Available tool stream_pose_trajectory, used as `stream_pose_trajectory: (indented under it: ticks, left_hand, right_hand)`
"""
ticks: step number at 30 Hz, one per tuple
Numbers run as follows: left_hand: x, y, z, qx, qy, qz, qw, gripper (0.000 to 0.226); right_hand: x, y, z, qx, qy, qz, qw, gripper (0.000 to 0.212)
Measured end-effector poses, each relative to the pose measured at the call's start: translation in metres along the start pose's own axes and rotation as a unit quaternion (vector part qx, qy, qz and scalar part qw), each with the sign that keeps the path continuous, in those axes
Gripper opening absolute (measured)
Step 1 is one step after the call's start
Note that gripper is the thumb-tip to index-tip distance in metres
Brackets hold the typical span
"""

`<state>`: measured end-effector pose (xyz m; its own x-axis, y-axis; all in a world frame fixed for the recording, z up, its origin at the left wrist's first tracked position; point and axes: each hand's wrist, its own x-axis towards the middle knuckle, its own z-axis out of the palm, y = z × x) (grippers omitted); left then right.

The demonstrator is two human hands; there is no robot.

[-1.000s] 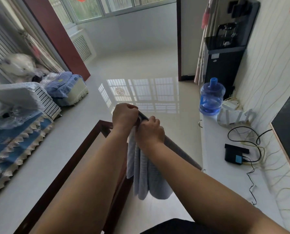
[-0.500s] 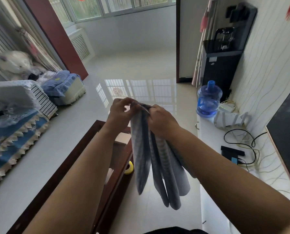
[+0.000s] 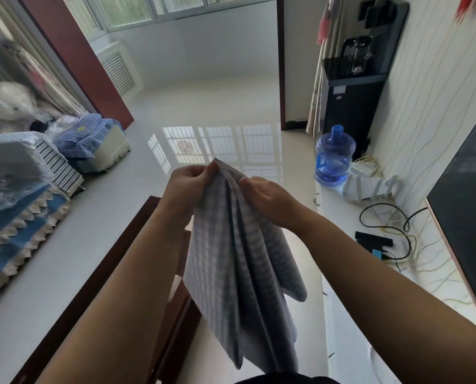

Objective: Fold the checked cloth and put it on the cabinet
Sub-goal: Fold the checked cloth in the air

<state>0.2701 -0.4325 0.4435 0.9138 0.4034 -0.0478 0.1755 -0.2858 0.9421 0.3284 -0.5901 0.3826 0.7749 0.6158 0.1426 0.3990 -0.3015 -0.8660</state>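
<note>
Both hands are up mid-frame pinching the top edge of the checked cloth [image 3: 236, 259], left hand [image 3: 188, 187] on the far-left corner and right hand [image 3: 267, 194] just beside it, so the cloth hangs lengthwise straight down in loose pleats, left of the white worktop [image 3: 342, 273].

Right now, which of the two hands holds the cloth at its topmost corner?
The left hand: it pinches the checked cloth at the highest corner, while the right hand grips the edge slightly lower, to the right.
</note>
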Motion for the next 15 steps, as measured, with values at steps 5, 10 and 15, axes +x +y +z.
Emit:
stream_pose_trajectory:
  ticks: [5,10,15]
  left_hand:
    - [0.007,0.003,-0.021,0.015,0.018,-0.017,1.0,0.038]
    - [0.008,0.011,-0.025,0.083,0.094,0.047,0.991,0.028]
    - [0.004,0.026,-0.022,0.128,0.128,0.111,0.977,0.03]
  right_hand:
    - [-0.014,0.037,0.0,-0.159,-0.023,-0.047,0.986,0.022]
    - [-0.037,0.054,0.025,-0.306,0.026,-0.087,0.948,0.038]
    - [-0.037,0.022,0.047,-0.063,0.088,-0.009,0.994,0.04]
